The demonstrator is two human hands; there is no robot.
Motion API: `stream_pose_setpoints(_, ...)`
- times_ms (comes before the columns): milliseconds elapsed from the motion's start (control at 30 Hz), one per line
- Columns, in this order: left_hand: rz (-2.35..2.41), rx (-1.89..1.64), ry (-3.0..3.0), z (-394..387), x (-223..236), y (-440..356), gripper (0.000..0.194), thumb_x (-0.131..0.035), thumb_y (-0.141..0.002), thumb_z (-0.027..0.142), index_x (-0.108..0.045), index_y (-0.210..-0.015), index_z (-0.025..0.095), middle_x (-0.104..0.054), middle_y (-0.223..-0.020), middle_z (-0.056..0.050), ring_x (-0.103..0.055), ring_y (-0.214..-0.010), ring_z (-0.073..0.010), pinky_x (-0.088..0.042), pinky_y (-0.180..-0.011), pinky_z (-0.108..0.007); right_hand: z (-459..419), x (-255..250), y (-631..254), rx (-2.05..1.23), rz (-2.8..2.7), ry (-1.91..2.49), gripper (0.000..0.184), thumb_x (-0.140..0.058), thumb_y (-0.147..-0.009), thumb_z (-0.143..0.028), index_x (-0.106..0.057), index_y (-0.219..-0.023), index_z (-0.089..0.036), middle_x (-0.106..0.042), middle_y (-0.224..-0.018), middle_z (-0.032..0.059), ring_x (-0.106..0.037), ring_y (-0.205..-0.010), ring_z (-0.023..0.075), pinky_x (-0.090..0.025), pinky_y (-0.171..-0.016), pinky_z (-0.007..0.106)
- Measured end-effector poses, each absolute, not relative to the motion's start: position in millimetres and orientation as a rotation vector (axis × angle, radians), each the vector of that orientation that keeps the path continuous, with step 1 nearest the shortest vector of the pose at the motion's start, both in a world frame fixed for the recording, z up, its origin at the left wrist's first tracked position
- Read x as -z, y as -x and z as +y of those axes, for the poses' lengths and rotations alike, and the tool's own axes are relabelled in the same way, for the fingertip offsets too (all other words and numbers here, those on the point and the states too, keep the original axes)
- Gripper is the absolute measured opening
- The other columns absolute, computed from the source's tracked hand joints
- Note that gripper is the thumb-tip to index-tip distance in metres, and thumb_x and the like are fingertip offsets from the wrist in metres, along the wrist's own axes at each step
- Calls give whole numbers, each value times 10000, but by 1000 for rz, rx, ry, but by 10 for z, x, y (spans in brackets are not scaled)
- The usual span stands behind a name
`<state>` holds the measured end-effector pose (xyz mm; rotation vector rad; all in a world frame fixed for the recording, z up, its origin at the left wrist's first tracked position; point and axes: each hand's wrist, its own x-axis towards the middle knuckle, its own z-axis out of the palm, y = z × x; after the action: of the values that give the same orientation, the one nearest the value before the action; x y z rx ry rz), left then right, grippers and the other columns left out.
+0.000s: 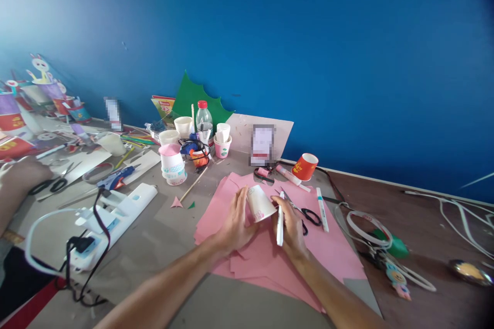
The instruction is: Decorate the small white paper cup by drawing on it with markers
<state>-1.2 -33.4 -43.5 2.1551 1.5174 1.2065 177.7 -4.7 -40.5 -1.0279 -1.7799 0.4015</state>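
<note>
My left hand (236, 226) is closed around the side of a white paper cup (258, 203), which is tilted and has a pink print near its rim. In my right hand (292, 229) a white marker (280, 223) is gripped, and those fingers are close to the cup's right side; whether they touch it I cannot tell. Beneath both hands lie stacked sheets of pink paper (270, 272). Black-handled scissors (311, 217) rest on the paper, partly hidden by my right hand. A second white marker (322, 209) lies to their right.
An orange paper cup (303, 168) and a pink glue stick (288, 175) lie behind the paper. Stacked cups (172, 165) and a bottle (204, 119) stand left. A power strip (116, 226), a glue gun (118, 177) and another person's hand (25, 177) are farther left. Cables (417, 275) lie right.
</note>
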Motion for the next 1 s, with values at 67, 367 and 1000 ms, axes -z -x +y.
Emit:
stream_pose_setpoints(67,1516,-1219,-2173,-332,458,11,916,-653,-819,285,-84,-1518,121,-365,-1499,-270,-341,-1422,-411,-387,-1113,-626,-46,397,-1781,-403,-1798,1038,336,-478,-868,-183,-626,-1170,-182,-687,-1035,119,-660,-963,265,-547,-827,400)
stream_pose_setpoints(367,1430,-1289,-2174,-324,377,7,867,-635,-835,263,-105,-1513,151,-394,-1443,-260,-400,-1367,-407,-419,-1067,-626,-43,355,-1777,-458,-1834,1000,352,-481,-852,-160,-604,-1181,-193,-699,-1028,110,-679,-923,256,-562,-754,378)
stream_pose_setpoints(1000,1644,-1254,-2148,-334,303,-3,839,-677,-788,221,-185,-1466,179,-406,-1375,-213,-430,-1300,-371,-404,-1059,-572,-270,80,-1786,-709,-1665,776,357,-373,-1014,-426,-662,-1046,-219,-644,-792,46,-611,-737,197,-530,-690,353)
